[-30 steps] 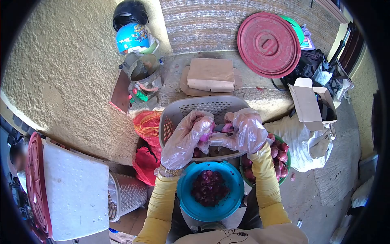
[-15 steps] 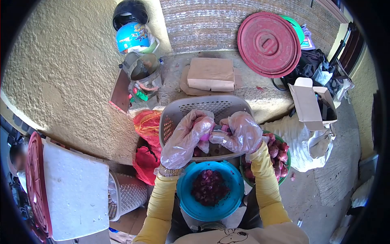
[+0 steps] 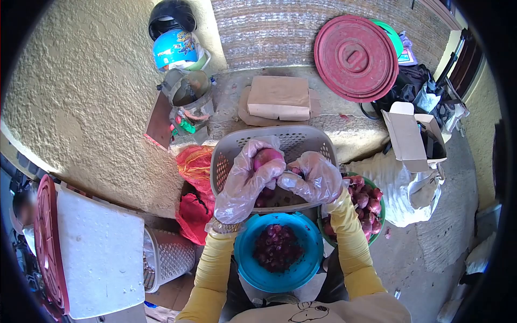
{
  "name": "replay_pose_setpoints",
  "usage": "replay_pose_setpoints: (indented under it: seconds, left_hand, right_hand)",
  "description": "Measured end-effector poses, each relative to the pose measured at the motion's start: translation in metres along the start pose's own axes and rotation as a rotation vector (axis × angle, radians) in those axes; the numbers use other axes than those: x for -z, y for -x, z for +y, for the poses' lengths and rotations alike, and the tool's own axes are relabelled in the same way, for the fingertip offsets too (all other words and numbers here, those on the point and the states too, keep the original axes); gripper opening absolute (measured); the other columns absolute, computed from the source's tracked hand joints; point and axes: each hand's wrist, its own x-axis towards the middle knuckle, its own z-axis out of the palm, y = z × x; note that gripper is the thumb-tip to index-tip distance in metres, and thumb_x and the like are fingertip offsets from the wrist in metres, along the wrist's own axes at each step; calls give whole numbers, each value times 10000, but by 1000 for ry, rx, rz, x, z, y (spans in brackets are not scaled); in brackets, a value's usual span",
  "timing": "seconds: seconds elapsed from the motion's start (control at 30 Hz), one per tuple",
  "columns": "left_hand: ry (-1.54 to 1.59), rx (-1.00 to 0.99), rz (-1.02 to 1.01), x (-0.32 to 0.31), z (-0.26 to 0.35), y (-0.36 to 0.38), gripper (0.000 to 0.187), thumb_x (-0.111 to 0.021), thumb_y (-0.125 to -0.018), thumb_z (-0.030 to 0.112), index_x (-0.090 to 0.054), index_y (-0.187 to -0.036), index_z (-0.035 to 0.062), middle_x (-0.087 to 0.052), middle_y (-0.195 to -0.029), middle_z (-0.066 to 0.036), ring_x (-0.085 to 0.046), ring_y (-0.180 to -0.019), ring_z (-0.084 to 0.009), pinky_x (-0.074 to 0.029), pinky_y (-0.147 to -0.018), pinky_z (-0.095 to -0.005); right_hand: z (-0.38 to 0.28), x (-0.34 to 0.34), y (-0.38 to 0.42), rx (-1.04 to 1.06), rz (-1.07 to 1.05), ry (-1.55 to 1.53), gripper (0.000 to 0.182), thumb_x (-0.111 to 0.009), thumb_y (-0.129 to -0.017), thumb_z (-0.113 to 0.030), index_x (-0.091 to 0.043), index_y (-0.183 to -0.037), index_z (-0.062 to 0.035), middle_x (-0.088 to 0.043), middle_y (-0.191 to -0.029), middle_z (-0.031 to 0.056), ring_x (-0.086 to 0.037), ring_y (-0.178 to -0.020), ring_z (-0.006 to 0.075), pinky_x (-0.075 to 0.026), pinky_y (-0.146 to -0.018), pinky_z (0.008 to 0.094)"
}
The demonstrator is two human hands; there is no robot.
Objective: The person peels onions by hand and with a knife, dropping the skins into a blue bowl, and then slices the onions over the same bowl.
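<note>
Left hand (image 3: 249,180): fingers wrapped around one onion (image 3: 267,157), thumb laid across its near side. Right hand (image 3: 315,176): fingers curled in, tips drawn together just beside the left thumb. A small dark item (image 3: 296,171) shows at these tips; what it is, and whether it is pinched, cannot be told.

The onion is above the gray basket (image 3: 274,130), inside the line of its rim. This position probably lets the walls catch anything that drops. The left grip appears to steady the onion so that the right fingers are free to work on it. Plastic gloves (image 3: 231,207), two in number, cover both hands, presumably against juice and dirt.

Nearer the body, between the legs, is one blue basin (image 3: 245,252) holding a heap of dark red pieces (image 3: 277,248), too many and too small to count. Beside the right forearm is one green basin (image 3: 382,218) of whole onions (image 3: 372,206), more than ten, part of them hidden by the sleeve. Both basins sit close to the basket, likely for short reach.

Farther out, count as follows: one red mesh bag (image 3: 195,168) to the left of the basket; one white sack (image 3: 396,210) to the right; two cartons, one flat (image 3: 280,98) on the ledge and one open (image 3: 408,139); two helmets, one black (image 3: 172,20) and one blue (image 3: 173,49).
</note>
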Motion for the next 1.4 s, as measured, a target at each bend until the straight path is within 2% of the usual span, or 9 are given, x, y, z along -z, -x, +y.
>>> replay_pose_setpoints:
  seconds: [0.23, 0.3, 0.37, 0.47, 0.7, 0.8, 1.07, 1.27, 1.4]
  left_hand:
    - [52, 144, 194, 6, -1, 2, 394, -524, -1089, 410, -594, -1259, 62, -655, -1004, -28, -600, -798, -75, -504, -677, -230]
    - [-156, -53, 181, 9, -6, 2, 481, -470, -1093, 495, -608, -1263, 67, -673, -965, -37, -611, -762, -87, -503, -659, -232]
    - [19, 197, 163, 11, 5, 0, 547, -421, -1093, 544, -612, -1272, 64, -691, -954, -55, -615, -724, -101, -503, -647, -234]
    - [181, 190, 144, 11, -4, -6, 628, -364, -1089, 592, -622, -1257, 45, -706, -926, -64, -622, -697, -114, -506, -624, -243]
    - [86, 262, 109, 18, -6, -4, 725, -325, -1079, 631, -641, -1215, -7, -707, -929, -84, -630, -699, -119, -518, -598, -257]
    - [122, 279, 62, 15, -4, -3, 731, -328, -1079, 633, -664, -1182, -9, -714, -997, -110, -642, -733, -128, -532, -630, -270]
    - [-36, 264, 48, 7, -14, 1, 766, -320, -1081, 632, -678, -1189, -36, -709, -1097, -139, -660, -969, -203, -507, -955, -340]
    - [81, 350, 51, 2, -2, 3, 700, -383, -1089, 586, -676, -1178, -43, -704, -1019, -120, -645, -831, -154, -537, -753, -307]
    - [121, 367, 36, 5, -4, 3, 663, -439, -1074, 581, -616, -1263, -29, -700, -1119, -137, -686, -975, -191, -580, -812, -303]
  right_hand:
    - [4, 3, 2, 245, 61, 77, 418, -849, -799, -446, -723, -869, -54, -617, -714, 104, -613, -634, 334, -492, -636, 422]
    - [-4, 8, -2, 367, 67, 147, 403, -868, -777, -423, -718, -863, -58, -619, -706, 92, -623, -636, 322, -501, -647, 418]
    - [-10, 12, -6, 405, -6, 66, 402, -896, -728, -417, -719, -851, -78, -622, -685, 72, -638, -645, 302, -515, -656, 412]
    - [-20, 13, -5, 282, -83, 67, 547, -815, -769, -585, -717, -771, -47, -645, -658, 143, -656, -670, 389, -502, -658, 472]
    - [-36, 27, -8, 258, -76, 219, 619, -819, -689, -687, -688, -733, -84, -629, -636, 118, -651, -678, 367, -502, -674, 458]
    - [-22, 17, -10, 243, 226, 354, 706, -830, -568, -764, -689, -787, -108, -632, -654, 106, -656, -672, 346, -508, -677, 444]
    - [-18, 16, -7, 128, 161, 405, 712, -836, -551, -739, -650, -786, -93, -573, -645, 93, -615, -670, 333, -481, -682, 438]
    - [-10, 13, -6, 166, 142, 445, 693, -816, -550, -734, -638, -777, -104, -544, -642, 68, -582, -670, 311, -458, -686, 422]
    - [-10, 15, -6, 160, 94, 445, 666, -818, -566, -715, -647, -780, -108, -559, -641, 60, -581, -671, 305, -457, -684, 420]
